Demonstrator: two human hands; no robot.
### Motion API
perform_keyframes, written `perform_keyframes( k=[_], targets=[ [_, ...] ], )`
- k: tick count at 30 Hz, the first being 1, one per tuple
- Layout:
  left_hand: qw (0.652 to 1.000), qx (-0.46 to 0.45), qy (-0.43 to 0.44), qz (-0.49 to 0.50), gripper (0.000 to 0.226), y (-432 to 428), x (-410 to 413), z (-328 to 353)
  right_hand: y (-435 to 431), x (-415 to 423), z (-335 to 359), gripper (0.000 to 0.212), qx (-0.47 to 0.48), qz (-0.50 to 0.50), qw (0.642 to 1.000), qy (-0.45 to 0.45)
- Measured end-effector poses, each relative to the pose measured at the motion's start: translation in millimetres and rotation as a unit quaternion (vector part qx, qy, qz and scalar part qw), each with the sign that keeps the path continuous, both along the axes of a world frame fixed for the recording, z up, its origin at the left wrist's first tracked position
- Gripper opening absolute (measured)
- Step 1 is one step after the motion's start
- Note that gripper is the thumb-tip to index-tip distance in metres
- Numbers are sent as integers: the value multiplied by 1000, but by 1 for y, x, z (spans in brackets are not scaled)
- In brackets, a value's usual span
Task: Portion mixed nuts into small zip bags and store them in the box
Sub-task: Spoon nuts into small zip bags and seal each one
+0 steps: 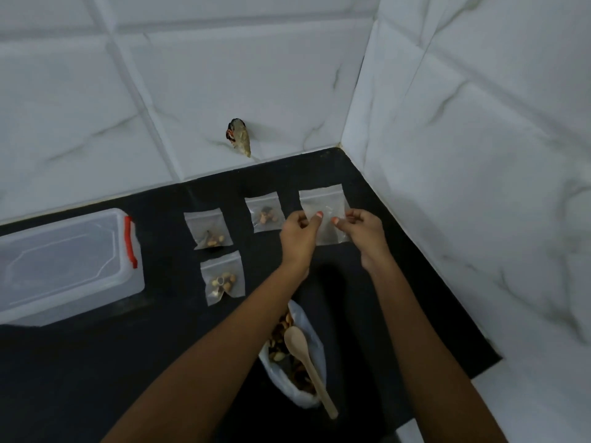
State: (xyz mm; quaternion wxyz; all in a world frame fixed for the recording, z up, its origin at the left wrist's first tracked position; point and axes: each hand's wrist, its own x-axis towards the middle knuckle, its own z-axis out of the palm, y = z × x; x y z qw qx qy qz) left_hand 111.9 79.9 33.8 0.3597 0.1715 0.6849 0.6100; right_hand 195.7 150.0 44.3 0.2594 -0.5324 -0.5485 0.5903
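An empty clear zip bag is held up over the back right of the black counter. My left hand pinches its left side and my right hand pinches its right side. Three small zip bags with nuts lie flat: one at the left, one beside my left hand, one nearer to me. A larger plastic bag of mixed nuts lies open under my forearms, with a wooden spoon resting on it. The clear lidded box with a red latch stands at the left.
White marbled tile walls meet in a corner behind and to the right of the counter. A hole in the back wall shows wires. The counter's right edge ends near the right wall.
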Motion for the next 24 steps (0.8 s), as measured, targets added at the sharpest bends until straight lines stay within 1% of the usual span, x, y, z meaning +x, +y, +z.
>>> perform_keyframes(
  k=[3, 5, 10, 14, 18, 21, 24],
  targets=[
    [999, 15, 35, -18, 5, -41, 2, 15, -39, 10, 14, 27, -18, 23, 999, 22],
    [998, 19, 52, -34, 10, -70, 4, 24, -67, 17, 20, 32, -39, 34, 998, 41],
    [994, 13, 70, -77, 11, -130, 7, 35, -134, 28, 19, 34, -65, 81, 993, 57],
    [989, -17, 71, -131, 7, -173, 8, 35, -173, 42, 16, 27, -71, 88, 990, 86],
    [975, -80, 89, -187, 7, -209, 1, 28, -188, 51, 19, 20, -46, 84, 991, 91],
    [963, -104, 107, -224, 7, -231, -4, 25, -197, 54, 23, 16, 13, 150, 987, 53],
    [956, -121, 112, -243, 9, -246, -12, 24, -208, 54, 22, 20, 27, 183, 982, 31]
  ],
)
